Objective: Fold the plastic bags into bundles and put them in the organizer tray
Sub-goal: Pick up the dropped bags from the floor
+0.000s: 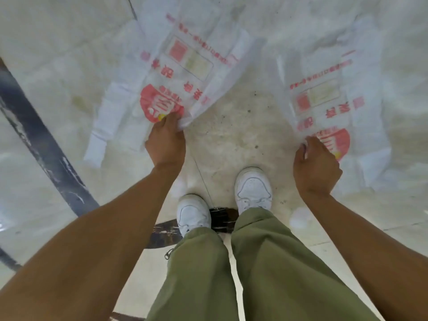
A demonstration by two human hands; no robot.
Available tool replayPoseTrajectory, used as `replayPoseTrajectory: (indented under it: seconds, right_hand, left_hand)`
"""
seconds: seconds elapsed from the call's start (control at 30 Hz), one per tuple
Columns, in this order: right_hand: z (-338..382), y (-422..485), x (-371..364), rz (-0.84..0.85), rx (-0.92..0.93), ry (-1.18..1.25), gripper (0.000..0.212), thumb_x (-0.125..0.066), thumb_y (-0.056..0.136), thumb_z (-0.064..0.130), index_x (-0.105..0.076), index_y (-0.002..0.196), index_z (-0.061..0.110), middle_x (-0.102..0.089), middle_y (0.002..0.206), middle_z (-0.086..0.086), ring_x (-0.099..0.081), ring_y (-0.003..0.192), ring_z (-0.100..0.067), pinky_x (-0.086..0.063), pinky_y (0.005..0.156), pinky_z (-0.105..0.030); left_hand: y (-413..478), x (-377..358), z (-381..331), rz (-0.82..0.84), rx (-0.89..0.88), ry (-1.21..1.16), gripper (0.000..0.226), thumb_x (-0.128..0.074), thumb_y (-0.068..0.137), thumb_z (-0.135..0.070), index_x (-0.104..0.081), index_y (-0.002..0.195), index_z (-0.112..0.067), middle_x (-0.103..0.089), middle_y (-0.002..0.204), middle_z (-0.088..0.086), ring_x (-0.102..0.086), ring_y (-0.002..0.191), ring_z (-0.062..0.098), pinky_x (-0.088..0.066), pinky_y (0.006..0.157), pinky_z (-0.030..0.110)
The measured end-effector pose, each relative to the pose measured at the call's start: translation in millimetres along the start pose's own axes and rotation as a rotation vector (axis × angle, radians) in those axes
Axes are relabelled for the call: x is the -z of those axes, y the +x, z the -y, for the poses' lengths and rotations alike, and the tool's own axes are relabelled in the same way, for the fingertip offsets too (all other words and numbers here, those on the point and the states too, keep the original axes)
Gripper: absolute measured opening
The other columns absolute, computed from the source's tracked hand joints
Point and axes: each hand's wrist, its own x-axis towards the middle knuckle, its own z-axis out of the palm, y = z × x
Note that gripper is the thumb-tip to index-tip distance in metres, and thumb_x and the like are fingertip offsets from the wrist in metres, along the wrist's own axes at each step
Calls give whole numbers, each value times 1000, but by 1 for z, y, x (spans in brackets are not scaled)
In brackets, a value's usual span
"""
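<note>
Over floor point(231, 130), left hand point(165, 141) and right hand point(317, 169) pinch 2 plastic bags point(192, 66) point(328, 98).

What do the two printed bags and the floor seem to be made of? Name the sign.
The left bag and right bag: likely thin plastic film, white, half see-through, red print; they crease sharply and the floor shows faintly through. The floor: probably polished stone or stone-look tile, pale and mottled with a dark veined band; glare suggests gloss.
</note>
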Motion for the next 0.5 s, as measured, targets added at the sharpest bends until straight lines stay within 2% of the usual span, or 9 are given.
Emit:
replayPoseTrajectory:
  seconds: [0.07,0.17,0.23,0.4,0.5]
  right_hand:
    - [10,-5,40,-46,-101,55,17,-56,100,22,-69,106,12,-73,96,-19,-67,83,-45,-50,71,-44]
    - [25,-24,115,-120,-172,179,18,-60,98,23,-73,107,15,-74,96,-14,-68,85,-42,-48,70,-38]
    - [31,-43,170,-167,-174,249,16,-62,97,23,-74,106,16,-75,101,-8,-69,87,-37,-45,68,-34]
    - [47,-109,338,-254,-250,393,13,-64,97,24,-71,101,14,-73,95,-6,-69,83,-35,-54,67,-40]
    - [52,-153,440,-276,-272,494,5,-65,95,18,-68,97,14,-72,91,-5,-69,82,-31,-56,68,-41]
  left_hand:
    - [-12,42,-10,9,-36,1,29,-53,95,-18,-66,120,-27,-73,103,4,-66,92,35,-50,71,40]
    - [-42,120,-32,-28,-93,-63,23,-54,97,-19,-71,112,-25,-72,82,5,-66,74,34,-50,64,37]
    - [-64,178,-54,-36,-136,-90,22,-56,97,-18,-73,107,-25,-71,78,3,-65,69,32,-47,61,33]
    - [-132,348,-118,1,-304,-74,17,-60,96,-18,-73,101,-27,-71,83,-2,-64,69,27,-42,61,30]
    - [-178,451,-158,-24,-456,-91,27,-47,98,-31,-73,95,-23,-69,79,-1,-64,66,27,-42,58,29]
